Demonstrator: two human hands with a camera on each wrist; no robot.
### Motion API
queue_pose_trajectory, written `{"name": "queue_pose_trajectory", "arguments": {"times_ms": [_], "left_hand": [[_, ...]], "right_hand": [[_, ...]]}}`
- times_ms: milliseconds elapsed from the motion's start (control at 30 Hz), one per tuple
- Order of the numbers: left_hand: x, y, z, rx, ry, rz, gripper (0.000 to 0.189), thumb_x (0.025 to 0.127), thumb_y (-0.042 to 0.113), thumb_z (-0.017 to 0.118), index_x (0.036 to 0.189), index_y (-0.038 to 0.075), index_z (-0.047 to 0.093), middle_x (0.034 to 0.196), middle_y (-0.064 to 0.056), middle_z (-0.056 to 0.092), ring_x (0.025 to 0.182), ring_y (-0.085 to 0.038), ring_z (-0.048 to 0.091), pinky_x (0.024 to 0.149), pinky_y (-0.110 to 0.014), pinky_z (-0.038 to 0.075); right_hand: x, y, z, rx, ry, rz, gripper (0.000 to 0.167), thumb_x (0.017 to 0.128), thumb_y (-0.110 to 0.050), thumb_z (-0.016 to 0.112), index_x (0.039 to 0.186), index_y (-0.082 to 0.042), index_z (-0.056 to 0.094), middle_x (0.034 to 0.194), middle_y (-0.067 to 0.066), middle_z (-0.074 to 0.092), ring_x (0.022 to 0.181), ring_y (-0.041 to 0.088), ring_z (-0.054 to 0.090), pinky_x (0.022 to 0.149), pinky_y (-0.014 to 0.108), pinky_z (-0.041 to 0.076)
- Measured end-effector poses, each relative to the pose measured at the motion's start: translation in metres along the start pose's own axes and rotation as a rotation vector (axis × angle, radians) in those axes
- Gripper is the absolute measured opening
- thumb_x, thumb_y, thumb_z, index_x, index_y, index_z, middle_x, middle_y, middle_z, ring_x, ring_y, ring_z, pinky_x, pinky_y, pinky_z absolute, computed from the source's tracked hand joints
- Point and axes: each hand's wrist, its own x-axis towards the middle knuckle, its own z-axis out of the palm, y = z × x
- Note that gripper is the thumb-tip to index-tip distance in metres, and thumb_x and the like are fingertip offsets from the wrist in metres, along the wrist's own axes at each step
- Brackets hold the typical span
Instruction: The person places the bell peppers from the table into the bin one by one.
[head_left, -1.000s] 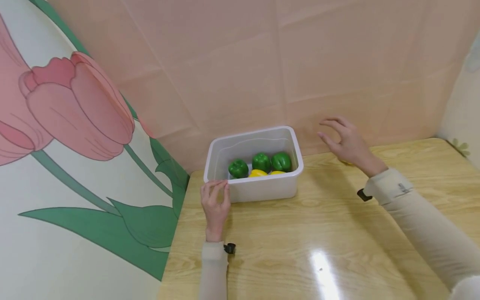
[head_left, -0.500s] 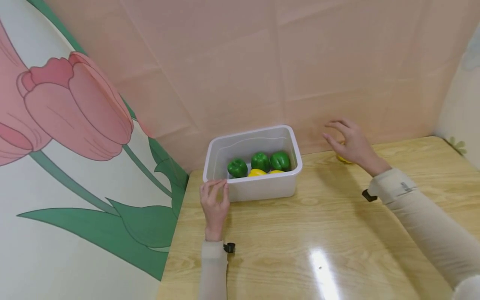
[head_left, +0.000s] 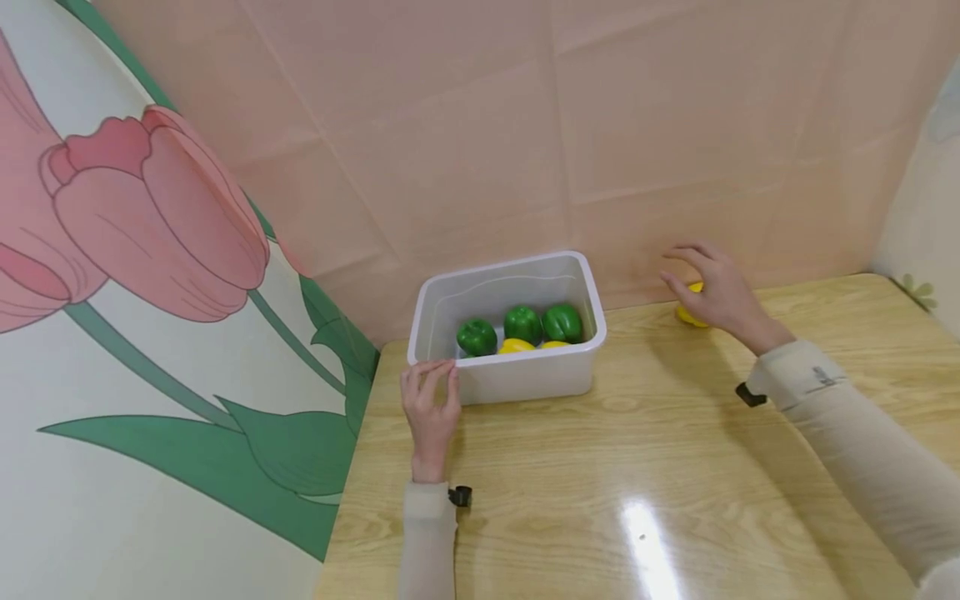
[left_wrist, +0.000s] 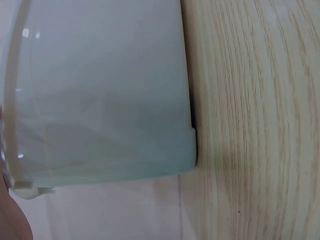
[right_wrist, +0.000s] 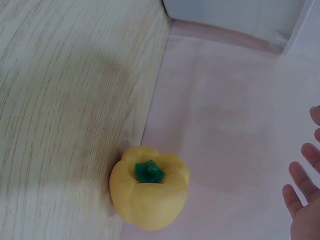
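Observation:
A pale grey plastic bin (head_left: 525, 379) stands on the table against the back wall. Inside lie three green bell peppers, one of them the left green bell pepper (head_left: 476, 337), and two partly hidden yellow ones, such as the yellow bell pepper (head_left: 516, 346). My left hand (head_left: 431, 412) holds the bin's rim at the near left corner. To the right, my right hand (head_left: 720, 292) is raised with fingers apart and nothing in them. Partly behind it sits another yellow bell pepper (right_wrist: 150, 192), with a green stem, on the table near the wall; the hand looks apart from it.
The wood-grain table (head_left: 555, 483) extends in front and to the right. A pinkish sheet (head_left: 450, 150) covers the back wall. At the left is a wall with a tulip picture (head_left: 165, 217).
My right hand has moved to the right and slightly down, and more of the yellow bell pepper behind it shows. The left hand and the bin have stayed put.

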Motion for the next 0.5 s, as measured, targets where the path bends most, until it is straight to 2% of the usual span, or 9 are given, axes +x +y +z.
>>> {"name": "queue_pose_trajectory", "arguments": {"times_ms": [267,500], "left_hand": [[0.0,0.0,0.001,0.002,0.004,-0.001,0.012,0.096,0.01,0.079,0.107,0.009,0.081,0.109,-0.011,0.073,0.103,-0.032,0.063,0.092,-0.039,0.05],[0.001,-0.001,0.0,0.007,0.0,0.008,0.011,0.096,0.011,0.078,0.107,0.008,0.081,0.109,-0.011,0.073,0.102,-0.032,0.063,0.091,-0.039,0.05]], "right_hand": [[-0.003,0.01,-0.001,-0.01,0.013,0.003,0.039,0.091,-0.006,0.081,0.128,0.004,0.071,0.128,0.028,0.068,0.121,0.051,0.06,0.099,0.07,0.047],[-0.008,0.014,-0.002,-0.045,-0.042,-0.039,0.038,0.091,-0.005,0.08,0.126,0.006,0.07,0.127,0.031,0.066,0.117,0.053,0.06,0.097,0.071,0.048]]}}
